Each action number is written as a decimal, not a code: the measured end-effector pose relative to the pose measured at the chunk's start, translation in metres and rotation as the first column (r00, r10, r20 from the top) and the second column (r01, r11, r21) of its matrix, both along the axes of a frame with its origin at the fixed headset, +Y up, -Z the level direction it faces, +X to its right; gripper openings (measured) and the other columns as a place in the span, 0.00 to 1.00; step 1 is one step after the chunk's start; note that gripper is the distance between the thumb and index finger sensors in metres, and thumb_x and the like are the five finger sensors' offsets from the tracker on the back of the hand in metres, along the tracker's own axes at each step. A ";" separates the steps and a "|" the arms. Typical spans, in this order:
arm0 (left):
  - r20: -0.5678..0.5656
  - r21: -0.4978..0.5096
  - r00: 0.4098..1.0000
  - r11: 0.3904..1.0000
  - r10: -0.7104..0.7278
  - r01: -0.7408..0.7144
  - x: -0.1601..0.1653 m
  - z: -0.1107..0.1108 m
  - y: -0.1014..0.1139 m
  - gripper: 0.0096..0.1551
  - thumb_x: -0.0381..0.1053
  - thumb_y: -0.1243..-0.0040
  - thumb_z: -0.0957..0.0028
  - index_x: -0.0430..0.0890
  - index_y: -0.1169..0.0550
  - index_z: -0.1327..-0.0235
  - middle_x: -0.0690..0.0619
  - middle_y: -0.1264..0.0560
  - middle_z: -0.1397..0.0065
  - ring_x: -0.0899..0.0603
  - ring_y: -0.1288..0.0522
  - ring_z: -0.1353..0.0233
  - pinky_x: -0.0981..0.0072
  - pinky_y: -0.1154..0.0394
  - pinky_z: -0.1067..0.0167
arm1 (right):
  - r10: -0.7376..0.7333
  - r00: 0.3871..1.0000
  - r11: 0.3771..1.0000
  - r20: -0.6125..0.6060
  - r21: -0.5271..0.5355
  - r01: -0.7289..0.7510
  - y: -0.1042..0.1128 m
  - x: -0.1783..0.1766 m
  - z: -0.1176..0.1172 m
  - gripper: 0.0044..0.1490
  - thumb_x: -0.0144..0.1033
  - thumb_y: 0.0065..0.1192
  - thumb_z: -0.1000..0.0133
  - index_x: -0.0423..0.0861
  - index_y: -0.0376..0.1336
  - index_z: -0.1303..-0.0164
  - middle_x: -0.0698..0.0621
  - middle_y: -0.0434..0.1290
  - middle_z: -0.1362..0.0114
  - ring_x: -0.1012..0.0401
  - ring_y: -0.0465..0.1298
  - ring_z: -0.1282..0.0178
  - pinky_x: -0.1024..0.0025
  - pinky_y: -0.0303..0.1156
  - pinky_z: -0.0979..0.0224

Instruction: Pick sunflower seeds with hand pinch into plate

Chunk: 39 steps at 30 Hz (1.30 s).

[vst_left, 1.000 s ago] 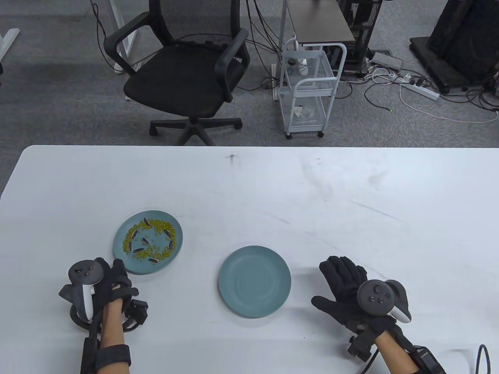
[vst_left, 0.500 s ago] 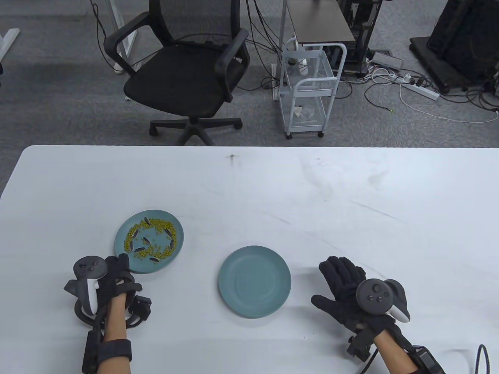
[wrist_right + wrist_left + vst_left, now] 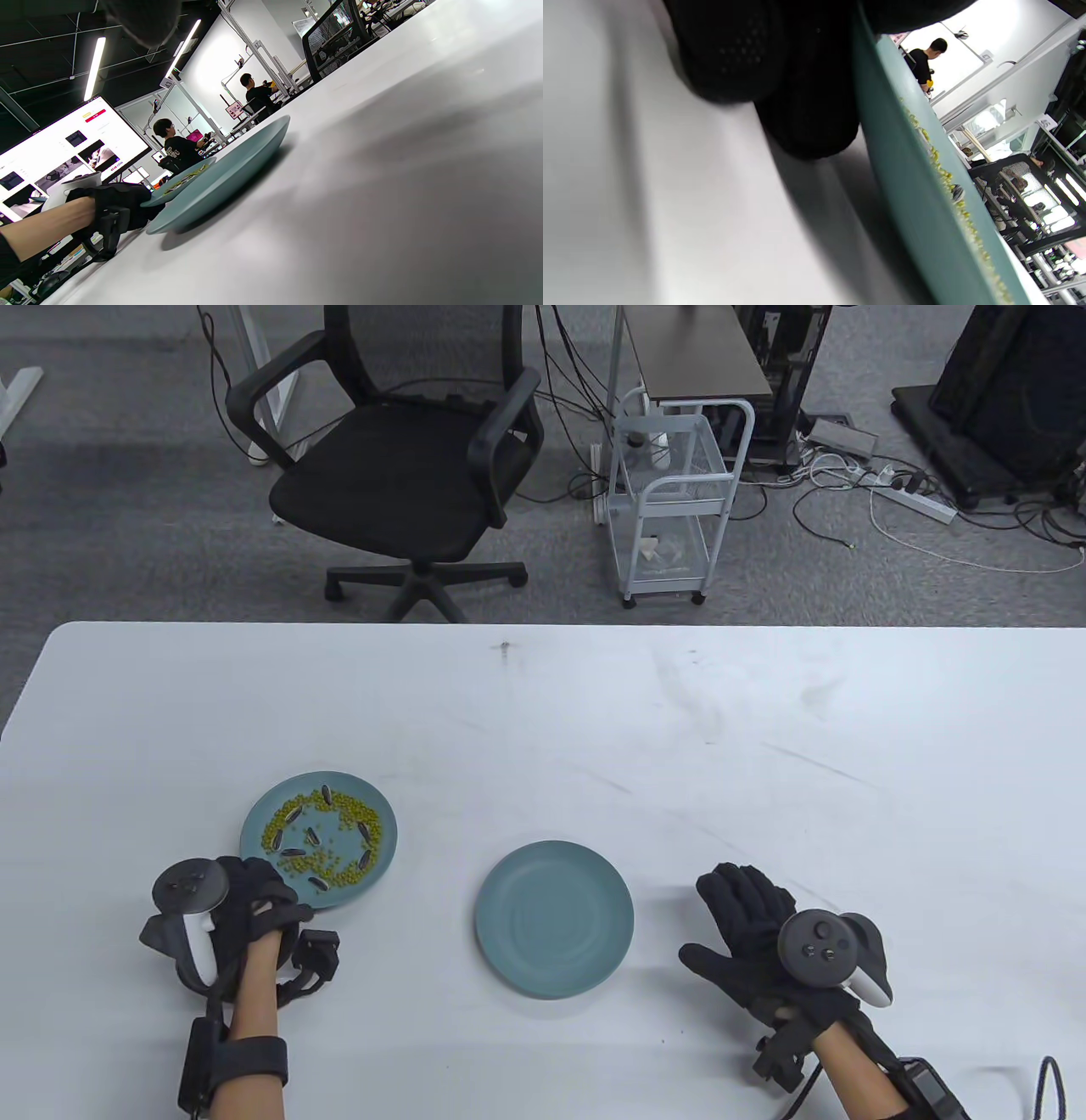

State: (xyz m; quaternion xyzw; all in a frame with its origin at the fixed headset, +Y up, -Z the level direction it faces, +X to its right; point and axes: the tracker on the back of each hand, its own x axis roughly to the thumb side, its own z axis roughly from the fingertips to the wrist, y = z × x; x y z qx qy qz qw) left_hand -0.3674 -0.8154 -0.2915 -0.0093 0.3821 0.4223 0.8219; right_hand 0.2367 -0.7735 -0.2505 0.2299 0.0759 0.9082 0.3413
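**Left hand gripped the rim of the seed plate; right hand lay flat**

The sunflower seeds (image 3: 321, 842), dark and striped, lay scattered among small green beans (image 3: 339, 861) on the seed plate (image 3: 386, 823) at the left of the white table (image 3: 594, 712). None was between any fingers. The left hand (image 3: 254, 908) sat at the near edge of that plate, its gloved fingers (image 3: 806, 106) curled against the underside of the rim while another part of the glove lay over the rim from above, so the hand gripped the plate's edge. The seeds lay farther in on the plate, just beyond the fingers and apart from them. In the left wrist view the plate's rim (image 3: 903, 169) ran steeply across the frame with beans and one seed visible along its upper face.

The empty plate (image 3: 554, 919) rested near the middle of the table, between the two hands and well apart from the seeds. The right hand (image 3: 755, 933) lay on the table to the right of it, fingers stretched forward and thumb spread toward the plate, holding nothing. From the right wrist view both plates appeared edge-on, the empty one (image 3: 229, 169) nearer.
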 end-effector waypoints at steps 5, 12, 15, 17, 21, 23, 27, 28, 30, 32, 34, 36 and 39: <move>0.014 -0.009 0.997 0.997 0.072 -0.072 0.000 -0.001 -0.005 0.33 0.52 0.47 0.32 0.43 0.48 0.26 0.51 0.25 0.33 0.54 0.18 0.51 0.65 0.21 0.52 | -0.007 1.000 1.000 -0.004 0.003 0.007 0.000 0.000 -0.001 0.56 0.60 0.58 0.37 0.37 0.38 0.16 0.30 0.35 0.15 0.30 0.31 0.19 0.23 0.27 0.31; -0.035 0.093 0.970 0.967 0.239 -0.235 -0.005 0.006 -0.012 0.26 0.57 0.54 0.30 0.48 0.40 0.24 0.52 0.26 0.33 0.54 0.21 0.50 0.64 0.23 0.48 | -0.022 1.000 1.000 -0.010 -0.001 0.022 0.000 0.000 -0.001 0.56 0.59 0.57 0.36 0.37 0.38 0.16 0.29 0.35 0.15 0.30 0.32 0.19 0.23 0.28 0.31; -0.040 0.146 0.954 0.946 0.298 -0.289 -0.009 0.009 -0.014 0.24 0.60 0.52 0.30 0.49 0.35 0.27 0.54 0.24 0.35 0.54 0.19 0.50 0.63 0.21 0.48 | -0.030 1.000 1.000 -0.008 0.002 0.030 0.001 0.001 -0.001 0.55 0.59 0.57 0.36 0.37 0.38 0.16 0.30 0.35 0.15 0.30 0.32 0.19 0.23 0.28 0.31; -0.021 0.172 0.946 0.933 0.324 -0.316 -0.010 0.009 -0.015 0.24 0.60 0.53 0.30 0.50 0.33 0.28 0.56 0.22 0.34 0.53 0.16 0.49 0.64 0.19 0.49 | -0.037 0.999 0.999 -0.004 0.006 0.037 0.002 0.002 -0.001 0.55 0.59 0.57 0.36 0.37 0.38 0.16 0.30 0.35 0.15 0.30 0.32 0.19 0.23 0.28 0.31; 0.009 0.257 0.922 0.890 0.387 -0.377 -0.007 0.007 -0.013 0.24 0.59 0.52 0.31 0.49 0.33 0.29 0.51 0.20 0.33 0.50 0.11 0.48 0.63 0.15 0.51 | -0.037 0.999 0.999 -0.005 0.008 0.037 0.002 0.002 -0.001 0.55 0.59 0.57 0.36 0.37 0.38 0.16 0.30 0.35 0.15 0.30 0.32 0.19 0.23 0.28 0.31; 0.052 0.269 0.905 0.867 0.422 -0.420 -0.004 0.005 -0.012 0.24 0.59 0.52 0.30 0.49 0.36 0.28 0.49 0.20 0.33 0.48 0.11 0.47 0.61 0.15 0.50 | -0.035 0.999 0.999 -0.007 0.008 0.035 0.002 0.002 -0.001 0.55 0.59 0.57 0.36 0.37 0.38 0.16 0.30 0.35 0.15 0.30 0.32 0.19 0.23 0.28 0.31; 0.102 0.277 0.918 0.875 0.383 -0.396 0.003 0.001 -0.005 0.26 0.58 0.55 0.30 0.52 0.42 0.23 0.49 0.21 0.35 0.50 0.12 0.50 0.62 0.15 0.53 | -0.037 0.999 0.999 -0.006 0.004 0.037 0.002 0.003 -0.001 0.55 0.59 0.57 0.36 0.37 0.38 0.16 0.30 0.35 0.15 0.30 0.32 0.20 0.23 0.28 0.31; 0.129 0.275 0.915 0.872 0.383 -0.404 0.005 -0.001 -0.002 0.26 0.58 0.56 0.29 0.52 0.43 0.22 0.49 0.21 0.35 0.50 0.12 0.51 0.63 0.16 0.53 | -0.037 0.999 0.999 -0.006 0.003 0.037 0.002 0.003 -0.001 0.55 0.59 0.57 0.36 0.37 0.38 0.16 0.30 0.35 0.15 0.30 0.32 0.20 0.23 0.28 0.31; 0.177 0.281 0.906 0.862 0.385 -0.421 0.012 -0.004 0.004 0.27 0.57 0.57 0.29 0.51 0.44 0.22 0.48 0.22 0.36 0.50 0.13 0.52 0.62 0.16 0.54 | -0.038 0.999 0.999 -0.008 0.001 0.038 0.002 0.003 -0.001 0.55 0.59 0.57 0.36 0.37 0.38 0.16 0.29 0.35 0.15 0.30 0.32 0.20 0.23 0.28 0.31; 0.222 0.289 0.894 0.850 0.389 -0.441 0.021 -0.005 0.011 0.26 0.57 0.57 0.29 0.50 0.43 0.23 0.47 0.21 0.37 0.50 0.13 0.54 0.62 0.17 0.56 | -0.039 0.999 0.999 -0.010 -0.003 0.039 0.001 0.002 0.000 0.55 0.59 0.57 0.36 0.37 0.38 0.16 0.30 0.35 0.15 0.30 0.32 0.19 0.23 0.28 0.31; 0.282 0.294 0.876 0.834 0.391 -0.467 0.032 -0.006 0.020 0.27 0.57 0.56 0.30 0.49 0.43 0.23 0.47 0.21 0.38 0.49 0.13 0.55 0.62 0.17 0.57 | -0.039 0.999 0.999 -0.013 -0.005 0.039 0.001 0.002 0.000 0.55 0.59 0.57 0.36 0.37 0.38 0.16 0.30 0.35 0.15 0.30 0.32 0.20 0.23 0.28 0.31; 0.367 0.280 0.841 0.815 0.397 -0.507 0.047 -0.005 0.029 0.27 0.56 0.56 0.30 0.48 0.42 0.23 0.46 0.21 0.39 0.49 0.13 0.56 0.61 0.17 0.58 | -0.043 0.999 0.999 -0.013 -0.010 0.042 0.001 0.002 0.000 0.55 0.59 0.57 0.36 0.37 0.38 0.16 0.30 0.35 0.15 0.30 0.32 0.20 0.23 0.28 0.31; 0.450 0.264 0.793 0.788 0.410 -0.557 0.066 0.000 0.040 0.26 0.55 0.54 0.31 0.47 0.40 0.24 0.44 0.20 0.41 0.47 0.13 0.58 0.59 0.18 0.60 | -0.049 0.999 0.999 -0.011 -0.016 0.049 0.001 0.002 -0.001 0.55 0.59 0.57 0.36 0.37 0.38 0.16 0.29 0.35 0.15 0.30 0.32 0.20 0.23 0.28 0.31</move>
